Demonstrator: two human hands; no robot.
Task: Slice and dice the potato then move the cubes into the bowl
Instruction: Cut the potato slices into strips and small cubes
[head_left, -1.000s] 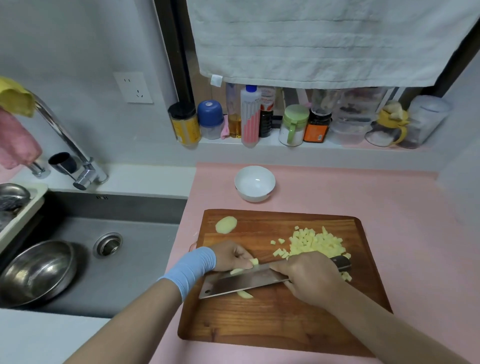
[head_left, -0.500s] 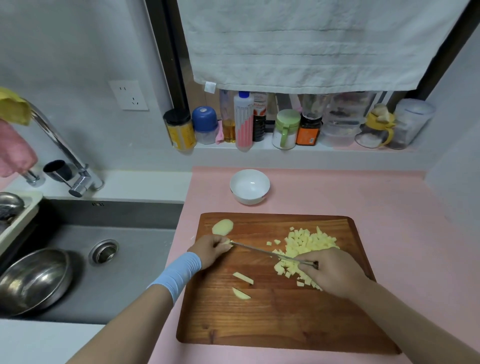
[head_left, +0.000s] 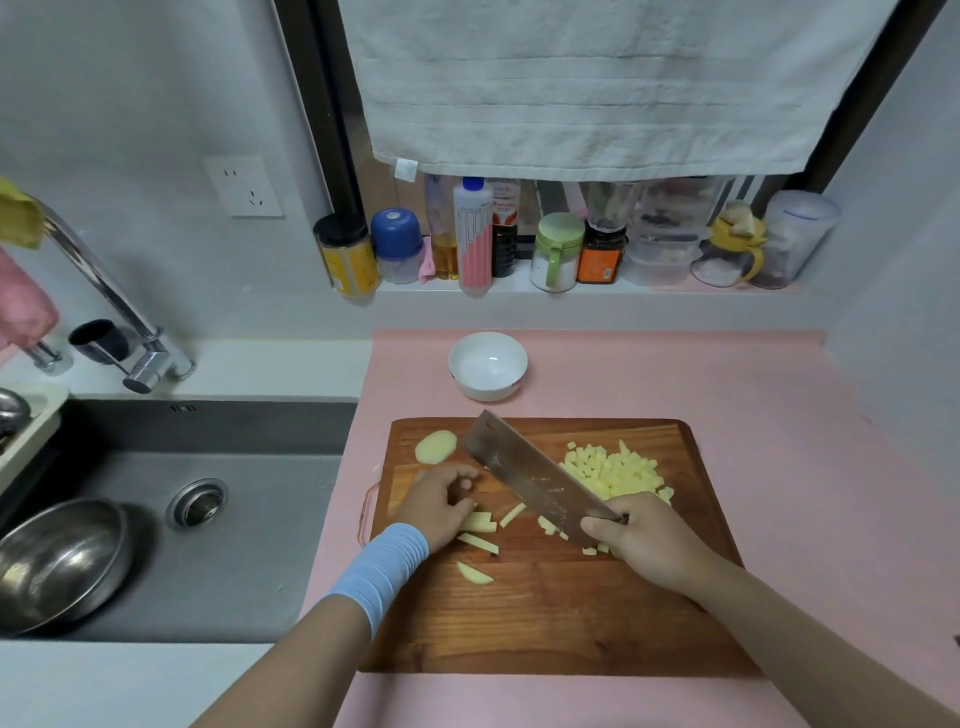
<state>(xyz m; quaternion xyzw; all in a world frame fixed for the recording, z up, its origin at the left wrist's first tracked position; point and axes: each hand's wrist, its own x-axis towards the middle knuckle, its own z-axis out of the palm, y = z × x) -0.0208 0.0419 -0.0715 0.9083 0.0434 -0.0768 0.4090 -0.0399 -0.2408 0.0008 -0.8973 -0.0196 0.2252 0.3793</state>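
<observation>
A wooden cutting board (head_left: 545, 613) lies on the pink counter. My right hand (head_left: 644, 540) grips the handle of a cleaver (head_left: 524, 475), whose flat blade points up and left across the board. A heap of potato cubes (head_left: 615, 470) sits right of the blade. My left hand (head_left: 439, 506), with a blue wrist sleeve, has its curled fingers over several potato strips (head_left: 480, 525). More strips lie just below it, and a curved offcut (head_left: 474, 573) lies further down. A potato end piece (head_left: 435, 447) rests at the board's top left. The white bowl (head_left: 487, 366) stands empty behind the board.
A steel sink (head_left: 218, 519) with a metal bowl (head_left: 57, 561) lies to the left, under a tap (head_left: 119, 322). Jars and bottles (head_left: 519, 244) line the shelf behind the counter, under a hanging towel (head_left: 613, 83). Bare pink counter (head_left: 779, 441) lies to the right.
The cleaver has swung from lying edge-on across the board to flat-side-up, pointing up-left. My left hand came down from the potato end piece onto the strips.
</observation>
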